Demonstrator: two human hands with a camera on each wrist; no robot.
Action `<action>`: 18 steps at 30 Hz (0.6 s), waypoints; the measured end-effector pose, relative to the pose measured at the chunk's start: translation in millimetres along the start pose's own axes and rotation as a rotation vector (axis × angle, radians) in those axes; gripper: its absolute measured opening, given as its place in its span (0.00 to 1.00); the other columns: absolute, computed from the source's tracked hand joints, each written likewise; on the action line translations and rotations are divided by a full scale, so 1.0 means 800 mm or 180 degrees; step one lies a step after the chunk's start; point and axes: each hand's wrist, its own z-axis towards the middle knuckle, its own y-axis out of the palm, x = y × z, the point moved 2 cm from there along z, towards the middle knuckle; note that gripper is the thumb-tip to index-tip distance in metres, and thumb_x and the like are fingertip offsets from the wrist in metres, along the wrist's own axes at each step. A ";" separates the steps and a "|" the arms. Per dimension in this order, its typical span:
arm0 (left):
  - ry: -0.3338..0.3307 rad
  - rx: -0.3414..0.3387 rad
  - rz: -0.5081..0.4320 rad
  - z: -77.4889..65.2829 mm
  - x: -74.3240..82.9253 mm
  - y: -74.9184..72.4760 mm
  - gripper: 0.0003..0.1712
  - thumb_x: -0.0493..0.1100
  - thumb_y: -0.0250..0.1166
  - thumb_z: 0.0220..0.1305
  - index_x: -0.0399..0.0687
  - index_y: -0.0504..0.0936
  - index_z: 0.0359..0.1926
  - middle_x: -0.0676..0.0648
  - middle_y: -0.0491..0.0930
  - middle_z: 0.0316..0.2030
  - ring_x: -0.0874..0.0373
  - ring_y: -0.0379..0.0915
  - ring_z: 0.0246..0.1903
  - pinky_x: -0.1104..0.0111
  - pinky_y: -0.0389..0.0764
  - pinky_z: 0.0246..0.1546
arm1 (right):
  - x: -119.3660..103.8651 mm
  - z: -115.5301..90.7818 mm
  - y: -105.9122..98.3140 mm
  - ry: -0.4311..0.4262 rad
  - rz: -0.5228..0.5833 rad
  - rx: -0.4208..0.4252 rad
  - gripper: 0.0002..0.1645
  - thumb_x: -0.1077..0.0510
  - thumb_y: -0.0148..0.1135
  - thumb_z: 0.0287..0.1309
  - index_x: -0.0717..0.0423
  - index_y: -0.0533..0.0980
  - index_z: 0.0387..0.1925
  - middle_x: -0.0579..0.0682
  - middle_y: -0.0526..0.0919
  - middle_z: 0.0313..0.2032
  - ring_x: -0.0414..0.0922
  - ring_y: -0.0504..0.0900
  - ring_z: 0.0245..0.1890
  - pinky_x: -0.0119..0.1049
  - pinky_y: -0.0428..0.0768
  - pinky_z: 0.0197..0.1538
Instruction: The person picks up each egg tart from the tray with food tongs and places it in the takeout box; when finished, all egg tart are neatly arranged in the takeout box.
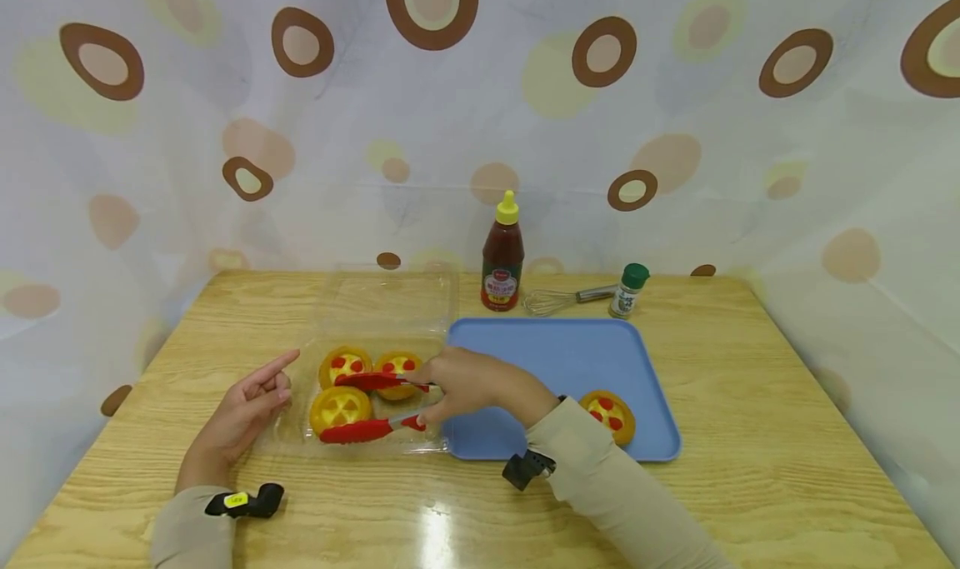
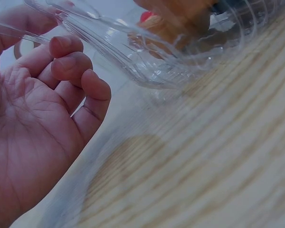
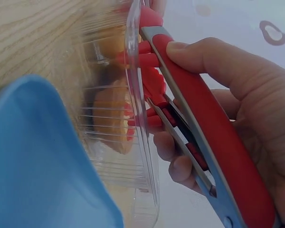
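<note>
My right hand (image 1: 468, 381) grips red-and-silver tongs (image 3: 199, 104), with their jaws spread. In the head view, one red tip lies across the back two mini pizzas and the other along the near side of the front-left tart (image 1: 340, 409), which has a yellow patterned top. The back-left mini pizza (image 1: 345, 362) and back-right mini pizza (image 1: 397, 363) have red rounds on top. All three sit in a clear plastic clamshell box (image 1: 412, 440) with its lid laid back. At the box's left rim is my left hand (image 1: 247, 406), index finger straight, other fingers loosely curled.
A blue tray (image 1: 517, 344) stands right of the box, with one mini pizza (image 1: 609, 416) at its right side. Behind it are a sauce bottle (image 1: 502, 261) with a yellow cap, a whisk (image 1: 562, 300) and a green-capped spice jar (image 1: 628, 291). A patterned curtain hangs behind the table.
</note>
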 end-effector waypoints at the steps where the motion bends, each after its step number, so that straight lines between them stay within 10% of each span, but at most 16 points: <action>1: -0.0005 0.0010 -0.0002 0.000 0.000 0.000 0.31 0.23 0.44 0.67 0.47 0.66 0.67 0.55 0.70 0.34 0.65 0.67 0.33 0.77 0.72 0.36 | 0.000 0.000 0.000 -0.0008 -0.0022 0.0010 0.33 0.53 0.65 0.56 0.60 0.70 0.62 0.43 0.69 0.16 0.34 0.54 0.11 0.25 0.60 0.20; 11: 0.0001 -0.0021 -0.0072 -0.001 -0.003 -0.001 0.31 0.23 0.44 0.67 0.47 0.67 0.67 0.54 0.69 0.34 0.65 0.66 0.32 0.77 0.72 0.36 | 0.012 -0.004 0.003 -0.0048 0.0294 0.0046 0.34 0.53 0.65 0.56 0.59 0.69 0.63 0.42 0.63 0.13 0.34 0.54 0.10 0.26 0.60 0.21; 18: -0.0004 -0.0048 -0.0103 0.000 -0.003 -0.002 0.31 0.23 0.44 0.67 0.48 0.67 0.67 0.54 0.69 0.34 0.65 0.67 0.33 0.77 0.72 0.37 | 0.020 -0.006 0.004 -0.0126 0.0594 0.0187 0.35 0.53 0.66 0.56 0.58 0.68 0.63 0.55 0.80 0.34 0.36 0.50 0.12 0.28 0.59 0.23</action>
